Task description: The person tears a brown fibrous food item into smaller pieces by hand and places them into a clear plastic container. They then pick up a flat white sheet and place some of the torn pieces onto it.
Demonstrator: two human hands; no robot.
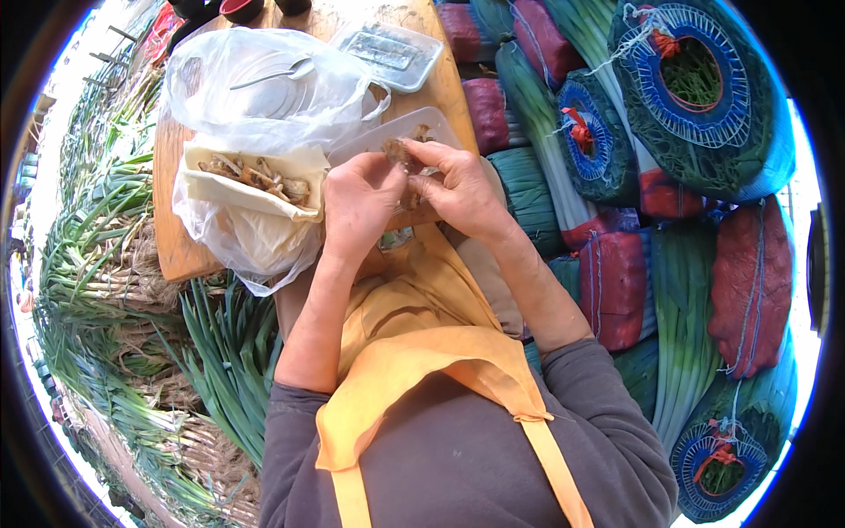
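Note:
Between my two hands is a piece of brown food (397,152), perhaps cooked meat. My left hand (362,201) pinches it from one side with thumb and forefinger. On the other side, my right hand (462,191) grips it with thumb and fingers. Both hands are over a clear plastic tray (362,140) that holds more brown pieces (421,133), partly hidden by my fingers. Left of my left hand, thin pale sheets of flatbread or similar food (257,198) lie on a plastic bag (231,254). Brown scraps (254,177) rest on the top sheet.
The wooden table (181,244) also bears another plastic bag (198,99) with a spoon (274,74) on it, a lidded plastic box (389,56) and a red-rimmed bowl (241,9). Leeks (119,264) are heaped at left; wrapped leek bundles (614,290) are stacked at right.

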